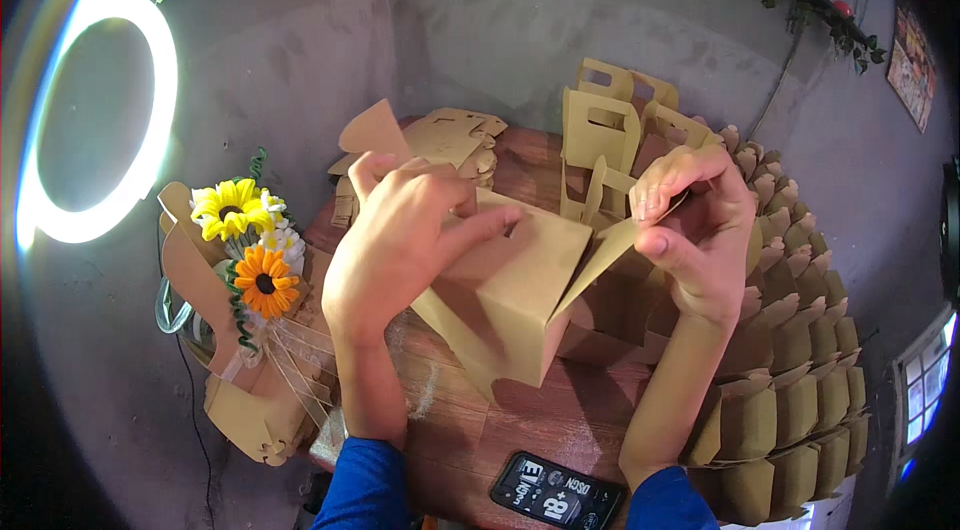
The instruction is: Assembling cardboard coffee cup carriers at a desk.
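Note:
A brown cardboard box (510, 270) is held tilted above the table in front of me. My left hand (400, 235) grips its left side, with the thumb lying over the upper panel and the other fingers partly hidden behind. At the right, my right hand (700, 225) pinches the outer edge of a flap (603, 258) that stands out from the box. The fingers of both hands are closed on the cardboard. Much of the box's far side is out of sight behind my hands.
Flat cardboard blanks (450, 137) lie at the back left. Folded carriers with handle holes (600, 125) stand behind the box; rows of nested boxes (790, 330) fill the right. Crochet flowers (266, 282) and a ring light (160, 120) are leftward. A phone (555, 492) lies nearest me.

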